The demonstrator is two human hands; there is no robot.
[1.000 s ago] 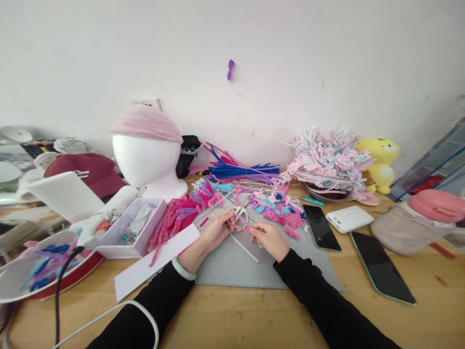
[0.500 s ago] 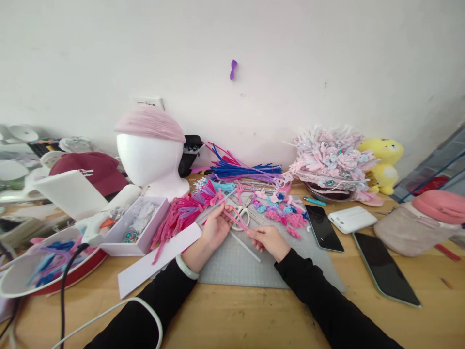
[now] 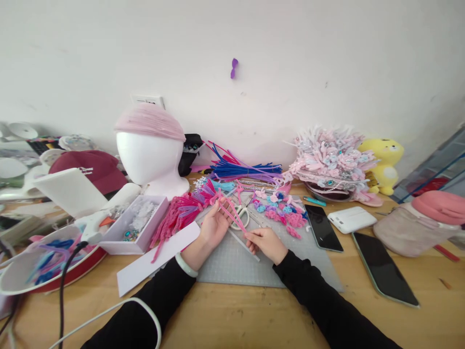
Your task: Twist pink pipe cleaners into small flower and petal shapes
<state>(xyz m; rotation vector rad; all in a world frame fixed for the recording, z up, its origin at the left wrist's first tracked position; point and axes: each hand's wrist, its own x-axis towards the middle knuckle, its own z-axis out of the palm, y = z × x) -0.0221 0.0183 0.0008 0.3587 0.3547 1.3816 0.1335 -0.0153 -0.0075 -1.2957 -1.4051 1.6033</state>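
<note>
A folded pink pipe cleaner (image 3: 234,217) stretches between my hands above the mat. My left hand (image 3: 212,227), palm turned up, holds its looped far end near the fingertips. At the near end, the thumb and fingers of my right hand (image 3: 268,244) pinch the strands together. Scissors (image 3: 241,218) with white handles lie just behind the pipe cleaner, partly covered by it. Below it a pale, narrow stick (image 3: 242,245) rests on the grey cutting mat (image 3: 232,271). Left of my left hand is a pile of pink and purple pipe cleaners (image 3: 181,213).
A white box (image 3: 160,213) of beads and a white mannequin head (image 3: 150,160) stand left. Twisted flowers (image 3: 286,213) lie right, with two phones (image 3: 323,228) and a white power bank (image 3: 352,219) beyond. A white cable (image 3: 152,315) crosses my left sleeve.
My right hand has shifted slightly left and toward me, and the pink strands hang a little lower and more spread. My left hand has barely moved.
</note>
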